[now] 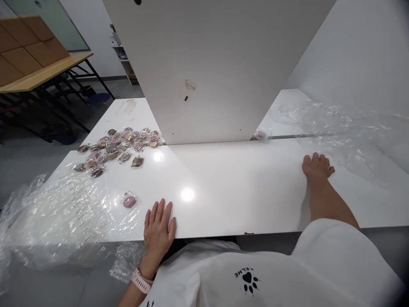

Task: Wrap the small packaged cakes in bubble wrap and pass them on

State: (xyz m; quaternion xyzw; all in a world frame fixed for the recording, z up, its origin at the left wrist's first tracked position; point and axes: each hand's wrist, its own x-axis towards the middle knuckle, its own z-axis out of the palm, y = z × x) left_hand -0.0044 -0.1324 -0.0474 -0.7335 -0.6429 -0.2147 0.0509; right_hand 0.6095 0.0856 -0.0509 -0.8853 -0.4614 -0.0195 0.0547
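My left hand (159, 232) lies flat on the near edge of a white table (217, 179), palm down and fingers extended. To its left is a single pink, oval piece in a clear wrapper (130, 201). My right hand (317, 165) rests on the right part of the tabletop, its fingers slightly bent and apart, holding nothing visible. Beside it, to the right, spreads thin clear plastic film (348, 136). A pile of small wrapped pieces (111, 151), brown, pink and yellowish, sits at the far left of the table.
A strip of clear plastic packaging (60, 213) hangs over the table's left front edge. An upright white panel (217, 64) rises behind the middle. Another pink wrapped piece (260, 134) lies by its right foot. Cardboard boxes (28, 49) stand on a wooden table (47, 74) at left.
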